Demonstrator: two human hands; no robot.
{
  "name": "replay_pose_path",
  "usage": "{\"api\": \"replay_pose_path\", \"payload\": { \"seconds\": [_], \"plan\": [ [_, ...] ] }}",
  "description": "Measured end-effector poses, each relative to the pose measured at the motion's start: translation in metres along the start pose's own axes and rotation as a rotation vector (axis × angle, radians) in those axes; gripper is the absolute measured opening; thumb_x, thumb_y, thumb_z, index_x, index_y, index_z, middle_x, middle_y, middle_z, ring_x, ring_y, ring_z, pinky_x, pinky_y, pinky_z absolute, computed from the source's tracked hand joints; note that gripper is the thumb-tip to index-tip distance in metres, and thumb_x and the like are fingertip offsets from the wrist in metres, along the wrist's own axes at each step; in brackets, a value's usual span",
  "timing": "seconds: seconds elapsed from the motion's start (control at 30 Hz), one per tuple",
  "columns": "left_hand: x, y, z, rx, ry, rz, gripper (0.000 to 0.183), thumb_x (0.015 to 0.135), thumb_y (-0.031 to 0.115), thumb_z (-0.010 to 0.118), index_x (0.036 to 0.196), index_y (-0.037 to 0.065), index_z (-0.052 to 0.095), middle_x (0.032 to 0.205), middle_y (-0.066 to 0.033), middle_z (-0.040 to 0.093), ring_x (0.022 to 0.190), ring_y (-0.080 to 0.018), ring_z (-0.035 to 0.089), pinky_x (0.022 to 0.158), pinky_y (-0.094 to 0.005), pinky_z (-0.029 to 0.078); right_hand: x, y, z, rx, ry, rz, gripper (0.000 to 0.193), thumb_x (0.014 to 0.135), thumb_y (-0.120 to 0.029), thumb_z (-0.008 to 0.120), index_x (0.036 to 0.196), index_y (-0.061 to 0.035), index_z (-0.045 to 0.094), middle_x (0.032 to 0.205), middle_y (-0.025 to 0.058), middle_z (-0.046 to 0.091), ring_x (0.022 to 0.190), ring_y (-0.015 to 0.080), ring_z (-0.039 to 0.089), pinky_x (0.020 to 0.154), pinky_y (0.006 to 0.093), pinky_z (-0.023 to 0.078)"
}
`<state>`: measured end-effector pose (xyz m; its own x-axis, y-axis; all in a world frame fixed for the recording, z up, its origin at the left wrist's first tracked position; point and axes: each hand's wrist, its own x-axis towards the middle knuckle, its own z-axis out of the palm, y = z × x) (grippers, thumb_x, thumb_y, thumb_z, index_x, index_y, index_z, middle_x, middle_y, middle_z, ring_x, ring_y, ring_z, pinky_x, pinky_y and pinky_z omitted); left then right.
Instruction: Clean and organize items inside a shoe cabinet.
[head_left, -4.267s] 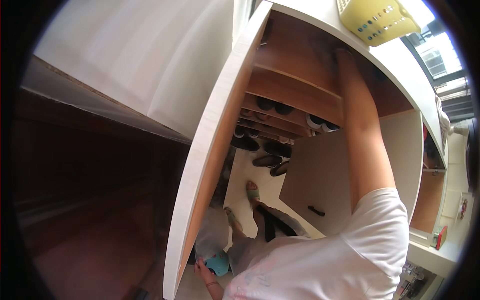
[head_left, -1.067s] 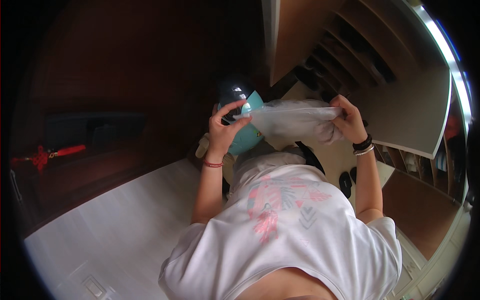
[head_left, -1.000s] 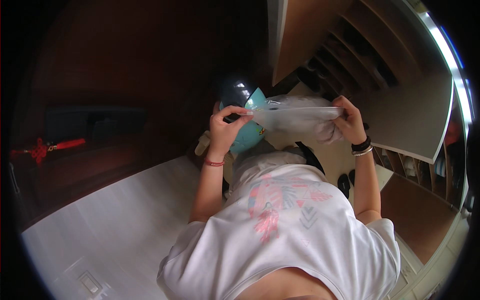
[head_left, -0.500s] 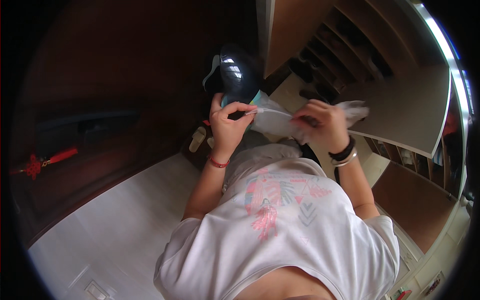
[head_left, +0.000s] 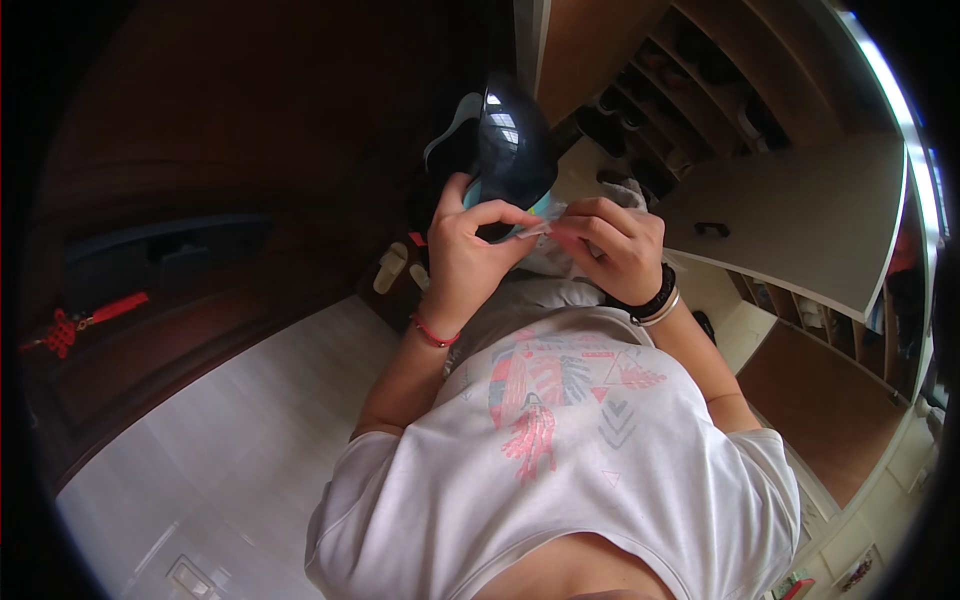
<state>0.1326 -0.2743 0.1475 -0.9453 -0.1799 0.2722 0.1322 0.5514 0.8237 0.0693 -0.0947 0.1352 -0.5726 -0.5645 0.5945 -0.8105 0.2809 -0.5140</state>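
Note:
In front of my waist, my left hand pinches the edge of a clear plastic bag between thumb and forefinger. Close against it, my right hand is closed on the same edge, its fingertips nearly meeting the left ones. Much of the bag is hidden behind both hands. Just beyond them is a helmet with a glossy dark visor and light blue trim. The left fingers overlap its lower part; what holds the helmet up cannot be made out. Whitish crumpled material shows past the right knuckles.
On the right, a cabinet with an open pale door has shoes on slanted shelves. A dark door with a red knotted ornament stands to the left. Beige slippers lie on the floor near the left wrist.
My right hand has moved left along the bag's edge until it is beside my left hand. The white strip stretched between them is now bunched. The helmet has shifted slightly right and away.

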Motion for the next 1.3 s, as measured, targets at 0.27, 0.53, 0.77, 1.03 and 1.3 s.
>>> {"api": "replay_pose_path", "payload": {
  "seconds": [0.27,0.53,0.77,1.03,1.3],
  "plan": [
    [0.003,0.001,-0.008,-0.001,-0.028,0.045,0.020,0.057,0.009,0.078,0.076,0.012,0.070,0.098,-0.0170,0.055,0.089,-0.0324,0.060,0.075,-0.0352,0.050,0.011,-0.011,-0.009,0.078,-0.120,0.167,0.018,0.066,-0.007,0.070,0.083,-0.0126,0.067,0.081,-0.0011,0.062,0.055,0.0131,0.060,0.046,0.0241,0.045],
    [0.004,0.007,-0.011,0.032,-0.045,0.051,0.018,0.058,0.008,0.077,0.073,0.011,0.068,0.100,-0.0167,0.054,0.089,-0.0328,0.060,0.075,-0.0351,0.049,0.008,-0.011,-0.004,0.060,0.031,0.058,0.016,0.066,-0.005,0.071,0.081,-0.0101,0.068,0.084,0.0005,0.065,0.059,0.0134,0.062,0.049,0.0226,0.047],
    [0.001,0.005,-0.014,-0.026,-0.049,0.067,0.020,0.057,0.005,0.077,0.074,0.011,0.069,0.091,-0.0146,0.057,0.092,-0.0308,0.058,0.076,-0.0359,0.048,0.005,-0.011,0.003,0.179,0.044,0.139,0.017,0.065,-0.002,0.072,0.080,-0.0099,0.068,0.075,0.0023,0.065,0.060,0.0142,0.063,0.050,0.0233,0.048],
    [0.000,0.002,-0.013,0.014,-0.038,0.106,0.022,0.057,0.004,0.077,0.075,0.013,0.070,0.094,-0.0157,0.057,0.092,-0.0309,0.058,0.076,-0.0355,0.049,0.010,-0.006,-0.004,0.273,-0.093,0.209,0.015,0.065,-0.002,0.072,0.079,-0.0087,0.069,0.077,0.0036,0.065,0.063,0.0158,0.064,0.052,0.0233,0.049],
    [0.000,0.006,-0.016,0.003,-0.019,0.059,0.022,0.056,0.006,0.078,0.075,0.014,0.070,0.096,-0.0159,0.058,0.093,-0.0306,0.059,0.078,-0.0353,0.049,0.008,-0.006,-0.004,0.303,-0.058,0.133,0.015,0.067,-0.001,0.070,0.081,-0.0077,0.069,0.079,0.0040,0.066,0.066,0.0164,0.065,0.054,0.0236,0.049]
  ]
}}
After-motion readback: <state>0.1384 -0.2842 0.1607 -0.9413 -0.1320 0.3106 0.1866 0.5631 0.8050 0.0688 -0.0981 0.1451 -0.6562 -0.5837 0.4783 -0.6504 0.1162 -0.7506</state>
